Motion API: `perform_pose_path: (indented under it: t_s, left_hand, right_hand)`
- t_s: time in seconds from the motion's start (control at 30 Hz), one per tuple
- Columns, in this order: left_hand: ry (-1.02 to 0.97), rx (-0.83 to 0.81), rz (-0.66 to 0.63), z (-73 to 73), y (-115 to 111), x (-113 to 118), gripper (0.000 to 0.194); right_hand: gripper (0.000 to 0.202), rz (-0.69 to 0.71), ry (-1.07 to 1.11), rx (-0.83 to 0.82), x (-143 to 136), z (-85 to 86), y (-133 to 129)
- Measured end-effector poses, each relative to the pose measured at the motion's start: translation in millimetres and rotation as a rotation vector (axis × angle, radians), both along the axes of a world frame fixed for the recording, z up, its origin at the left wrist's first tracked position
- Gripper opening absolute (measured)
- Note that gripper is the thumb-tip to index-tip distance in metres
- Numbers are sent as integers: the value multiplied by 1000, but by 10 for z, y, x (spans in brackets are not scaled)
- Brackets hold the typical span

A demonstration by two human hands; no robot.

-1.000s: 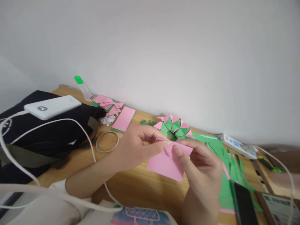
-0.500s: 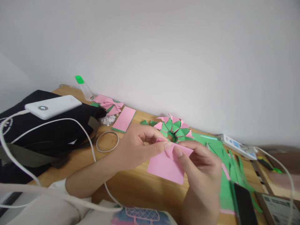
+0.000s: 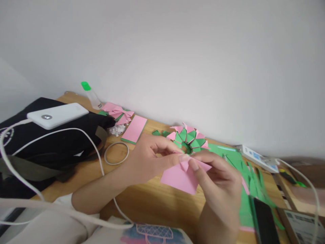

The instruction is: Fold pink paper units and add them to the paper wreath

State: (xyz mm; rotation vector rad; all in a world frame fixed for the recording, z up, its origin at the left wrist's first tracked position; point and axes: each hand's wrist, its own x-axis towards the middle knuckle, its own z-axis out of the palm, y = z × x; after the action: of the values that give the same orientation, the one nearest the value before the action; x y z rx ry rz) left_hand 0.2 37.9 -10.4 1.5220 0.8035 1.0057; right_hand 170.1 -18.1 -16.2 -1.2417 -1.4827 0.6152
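Note:
A sheet of pink paper (image 3: 179, 179), partly folded along its top edge, is held up above the wooden table. My left hand (image 3: 154, 156) pinches the fold between thumb and fingers from the left. From the right, my right hand (image 3: 215, 179) grips the same paper, its thumb pressing on a small creased flap. Just behind the hands stands a ring of folded green and pink paper pieces (image 3: 189, 137). Small green folded pieces (image 3: 156, 133) lie left of that ring. The fingertips partly cover the fold.
To the left are a pink-and-green paper stack (image 3: 134, 128), folded pink pieces (image 3: 122, 115), a glue bottle (image 3: 92, 98), a round band (image 3: 116, 163) and a white power bank (image 3: 58, 115) on black cloth. Rightward lie green sheets (image 3: 228, 152), a phone (image 3: 265, 220) and a power strip (image 3: 256, 158).
The lower edge of the pink paper has tilted up a little. My right hand has shifted slightly to the right, and my left thumb has moved slightly along the fold.

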Motion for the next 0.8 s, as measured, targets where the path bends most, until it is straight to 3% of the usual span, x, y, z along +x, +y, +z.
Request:
perform_pose_path:
  t_s: [0.4, 0.63, 0.8]
  left_hand:
    - [33, 41, -76, 28, 24, -42, 42]
    - [-161, -84, -38, 48, 40, -10, 37]
    - [-186, -98, -66, 35, 12, 9, 16]
  right_hand:
    - [15, -10, 63, -15, 9, 38, 9]
    - [10, -18, 168, -55, 39, 9, 2]
    - [11, 3, 161, -57, 20, 1, -5]
